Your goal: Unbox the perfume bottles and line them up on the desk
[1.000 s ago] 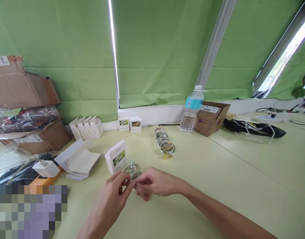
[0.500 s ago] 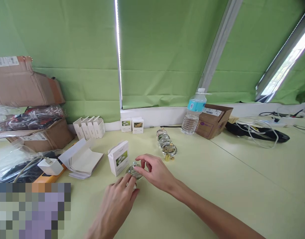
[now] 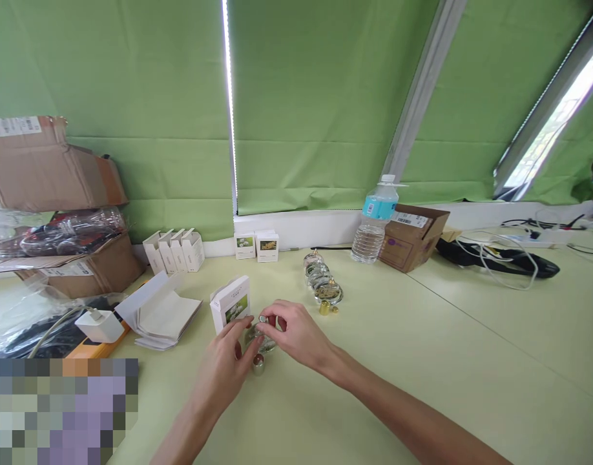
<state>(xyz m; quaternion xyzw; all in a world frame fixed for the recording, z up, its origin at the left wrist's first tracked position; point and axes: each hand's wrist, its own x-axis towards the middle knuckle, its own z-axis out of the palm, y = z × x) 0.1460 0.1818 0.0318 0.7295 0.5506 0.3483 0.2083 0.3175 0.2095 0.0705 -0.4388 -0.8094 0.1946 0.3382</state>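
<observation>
One glass bottle [image 3: 268, 343] sits on the table [image 3: 422, 342] beside a white box [image 3: 230, 302]; the right hand [image 3: 296, 330] pinches the silver top [image 3: 262, 319], the left hand [image 3: 226, 360] touches the glass (whether gripping, I cannot tell).

The bottle [image 3: 269, 341] is clear glass with a flat, rounded body, and it sits on the table [image 3: 354, 361] a little left of the middle, toward the near side. Its body is partly covered, so whether it stands fully upright or tilts cannot be told; its neck end is at the far side. There the small silver nozzle [image 3: 263, 319] shows its shiny top, its lower part hidden. The silver cap [image 3: 258, 365], a short, glossy cylinder, is off the nozzle, on the table at the near side of the bottle, with a darker brownish patch at its upper end.
</observation>
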